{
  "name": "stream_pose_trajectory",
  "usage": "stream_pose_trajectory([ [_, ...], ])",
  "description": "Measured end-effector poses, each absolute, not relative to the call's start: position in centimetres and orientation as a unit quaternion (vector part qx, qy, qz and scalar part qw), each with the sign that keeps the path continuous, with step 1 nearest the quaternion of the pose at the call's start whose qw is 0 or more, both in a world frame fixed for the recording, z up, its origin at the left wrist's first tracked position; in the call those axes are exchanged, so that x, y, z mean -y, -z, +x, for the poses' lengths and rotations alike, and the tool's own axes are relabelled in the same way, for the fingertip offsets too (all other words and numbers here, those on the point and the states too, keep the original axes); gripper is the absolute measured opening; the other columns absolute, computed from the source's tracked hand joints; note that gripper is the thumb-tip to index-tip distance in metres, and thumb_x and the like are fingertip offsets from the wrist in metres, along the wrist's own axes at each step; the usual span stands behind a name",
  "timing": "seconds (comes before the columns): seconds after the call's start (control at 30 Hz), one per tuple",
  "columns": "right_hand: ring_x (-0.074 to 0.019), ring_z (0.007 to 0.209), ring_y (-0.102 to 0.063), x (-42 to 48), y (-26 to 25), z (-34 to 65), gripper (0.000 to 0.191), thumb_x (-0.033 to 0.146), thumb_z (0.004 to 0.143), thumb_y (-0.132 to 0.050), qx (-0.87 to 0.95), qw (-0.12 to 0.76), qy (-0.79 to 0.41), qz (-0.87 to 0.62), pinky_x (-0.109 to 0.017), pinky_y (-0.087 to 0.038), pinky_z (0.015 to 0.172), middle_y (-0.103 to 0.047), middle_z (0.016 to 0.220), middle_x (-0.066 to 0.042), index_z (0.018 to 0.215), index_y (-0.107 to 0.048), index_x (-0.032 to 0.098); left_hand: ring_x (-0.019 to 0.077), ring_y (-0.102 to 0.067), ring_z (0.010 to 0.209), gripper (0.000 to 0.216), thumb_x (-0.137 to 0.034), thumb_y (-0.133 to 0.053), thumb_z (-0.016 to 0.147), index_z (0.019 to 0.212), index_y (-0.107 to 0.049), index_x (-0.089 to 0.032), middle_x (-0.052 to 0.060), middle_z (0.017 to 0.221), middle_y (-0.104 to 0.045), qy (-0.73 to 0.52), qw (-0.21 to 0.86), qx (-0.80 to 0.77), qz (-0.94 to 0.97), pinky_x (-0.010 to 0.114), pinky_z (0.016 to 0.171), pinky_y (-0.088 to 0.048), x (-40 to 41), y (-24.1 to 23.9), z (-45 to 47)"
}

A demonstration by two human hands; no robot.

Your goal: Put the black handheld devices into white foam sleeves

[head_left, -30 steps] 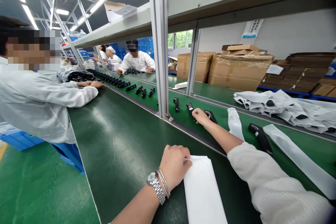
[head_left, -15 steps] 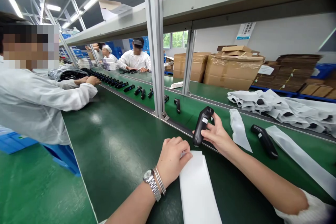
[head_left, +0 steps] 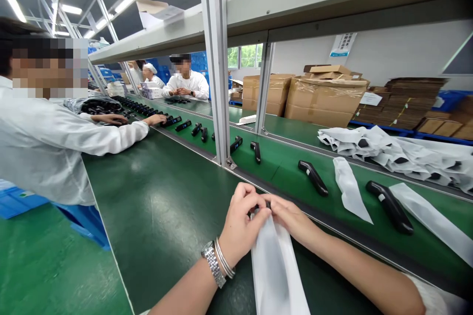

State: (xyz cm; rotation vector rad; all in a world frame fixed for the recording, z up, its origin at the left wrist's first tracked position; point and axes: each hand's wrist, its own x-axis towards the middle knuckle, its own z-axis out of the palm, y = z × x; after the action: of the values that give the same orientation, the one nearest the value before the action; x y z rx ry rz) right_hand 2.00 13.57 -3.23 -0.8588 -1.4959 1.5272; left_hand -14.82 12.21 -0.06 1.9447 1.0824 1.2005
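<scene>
At the front edge of the green bench, my left hand pinches the mouth of a white sleeve bag. The bag lies lengthwise toward me, and a dark elongated shape shows through its thin front. My right hand meets the left at the bag's mouth, its fingers closed around the top end of the black angled handheld device, most of which is inside the bag. On the green belt beyond lie a black device, a filled white bag, another black device and a further white bag.
A metal post rises at the belt's edge under an overhead shelf. White-wrapped devices are heaped at the right. More black devices line the belt at left, where a co-worker reaches in. Cartons stand behind.
My right hand has brought the black device down and left into the white bag at my left hand. The belt's items have shifted right. The co-worker's arm now reaches farther along the belt.
</scene>
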Motion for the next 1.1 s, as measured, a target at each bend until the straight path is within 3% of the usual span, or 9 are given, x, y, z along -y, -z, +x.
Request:
stream_pose_trajectory([
  [0.13,-0.0256,0.084,-0.067,-12.5,2.1,1.4,0.039,0.054,0.081,-0.065,0.628,0.299,-0.654,-0.298,-0.037,-0.052,0.077,-0.071,0.085,-0.006,0.088,-0.071,0.017,0.0156,-0.049,0.088,0.013,-0.021,-0.055,0.086,0.073,-0.054,-0.019,0.002,0.088,-0.046,-0.497,0.299,-0.450,0.679,0.027,0.077,-0.044,-12.9,0.4,-15.1],
  [0.23,-0.0227,0.073,-0.068,-14.2,1.1,2.6,0.035,0.051,0.084,-0.061,0.610,0.347,-0.611,-0.366,-0.033,-0.051,0.068,-0.073,0.082,-0.007,0.083,-0.068,0.017,0.0141,-0.049,0.080,0.015,-0.026,-0.052,0.089,0.076,-0.055,-0.019,0.001,0.086,-0.049,-0.464,0.278,-0.485,0.687,0.027,0.074,-0.043,-13.5,0.6,-15.6],
  [0.37,-0.0228,0.070,-0.066,-20.1,0.0,6.9,0.029,0.045,0.089,-0.048,0.585,0.460,-0.371,-0.555,-0.033,-0.051,0.064,-0.072,0.080,-0.005,0.088,-0.061,0.020,0.0152,-0.051,0.078,0.017,-0.029,-0.058,0.083,0.071,-0.054,-0.019,-0.001,0.082,-0.052,-0.328,0.209,-0.556,0.734,0.029,0.073,-0.038,-13.8,0.7,-16.2],
  [0.53,-0.0305,0.097,-0.059,-26.6,-1.2,10.4,0.021,0.032,0.085,-0.046,0.646,0.407,-0.076,-0.641,-0.041,-0.046,0.082,-0.064,0.097,-0.012,0.091,-0.060,0.018,0.0174,-0.053,0.077,0.022,-0.034,-0.070,0.070,0.072,-0.055,-0.018,-0.001,0.080,-0.055,-0.170,0.230,-0.560,0.778,0.031,0.074,-0.035,-13.4,0.9,-16.4],
  [0.63,-0.0263,0.107,-0.055,-28.5,-0.7,8.4,0.031,0.022,0.081,-0.050,0.694,0.369,-0.073,-0.615,-0.036,-0.042,0.090,-0.058,0.116,-0.012,0.112,-0.057,0.018,0.0156,-0.054,0.077,0.013,-0.021,-0.061,0.075,0.066,-0.053,-0.017,-0.002,0.076,-0.056,-0.146,0.231,-0.534,0.800,0.030,0.075,-0.034,-13.2,1.0,-16.1],
  [0.73,-0.0205,0.091,-0.061,-29.7,0.8,4.2,0.048,0.023,0.083,-0.054,0.749,0.295,-0.116,-0.582,-0.030,-0.046,0.080,-0.061,0.109,-0.006,0.130,-0.048,0.026,0.0145,-0.054,0.075,0.018,-0.017,-0.052,0.081,0.063,-0.051,-0.016,-0.001,0.073,-0.056,-0.151,0.209,-0.521,0.814,0.029,0.074,-0.033,-13.3,0.9,-15.9],
  [0.83,-0.0240,0.089,-0.062,-31.0,2.5,0.3,0.056,0.034,0.085,-0.058,0.766,0.235,-0.144,-0.580,-0.033,-0.045,0.078,-0.064,0.102,-0.005,0.139,-0.041,0.032,0.0152,-0.054,0.075,0.025,-0.019,-0.048,0.087,0.063,-0.052,-0.016,0.000,0.073,-0.057,-0.159,0.182,-0.516,0.821,0.029,0.072,-0.033,-13.3,0.9,-15.8],
  [0.93,-0.0298,0.100,-0.059,-32.5,3.6,-1.8,0.048,0.044,0.088,-0.054,0.746,0.212,-0.159,-0.611,-0.041,-0.042,0.085,-0.061,0.107,-0.010,0.134,-0.047,0.031,0.0159,-0.055,0.076,0.026,-0.022,-0.047,0.090,0.066,-0.055,-0.017,0.001,0.076,-0.059,-0.170,0.158,-0.510,0.828,0.030,0.070,-0.032,-13.3,1.1,-15.7],
  [1.1,-0.0264,0.095,-0.060,-34.3,4.2,-1.2,0.028,0.045,0.092,-0.047,0.677,0.247,-0.210,-0.660,-0.041,-0.043,0.085,-0.060,0.103,-0.008,0.106,-0.059,0.025,0.0153,-0.055,0.076,0.024,-0.024,-0.050,0.091,0.070,-0.058,-0.018,0.001,0.077,-0.060,-0.193,0.152,-0.494,0.834,0.030,0.072,-0.033,-13.4,1.4,-15.6],
])
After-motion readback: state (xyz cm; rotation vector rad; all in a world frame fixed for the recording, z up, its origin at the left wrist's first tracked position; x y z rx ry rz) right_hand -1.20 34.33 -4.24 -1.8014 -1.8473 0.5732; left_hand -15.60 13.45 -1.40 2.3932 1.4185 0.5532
